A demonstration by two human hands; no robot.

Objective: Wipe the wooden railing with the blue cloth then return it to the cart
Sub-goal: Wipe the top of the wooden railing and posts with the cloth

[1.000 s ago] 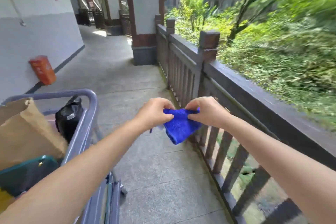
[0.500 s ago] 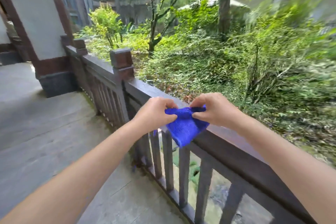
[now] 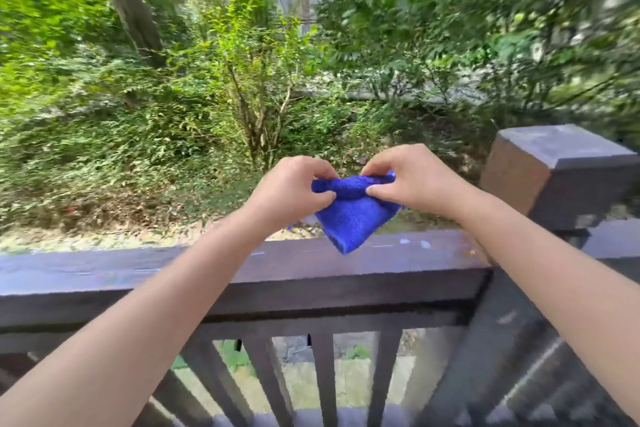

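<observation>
A folded blue cloth (image 3: 353,213) hangs in the air just above the dark wooden railing (image 3: 104,274), its lower corner level with the top rail. My left hand (image 3: 294,189) pinches the cloth's upper left edge and my right hand (image 3: 412,180) pinches its upper right edge. The top rail runs across the view from left to right, straight in front of me. The cart is out of view.
A square wooden post (image 3: 557,173) rises from the railing at the right. Vertical balusters (image 3: 325,378) fill the space below the rail. Beyond the railing lie green shrubs, a tree trunk (image 3: 128,0) and leaf-strewn ground.
The view has swung to the right, from the walkway and cart to facing the railing head-on. Both hands have kept hold of the cloth and carried it over the top rail.
</observation>
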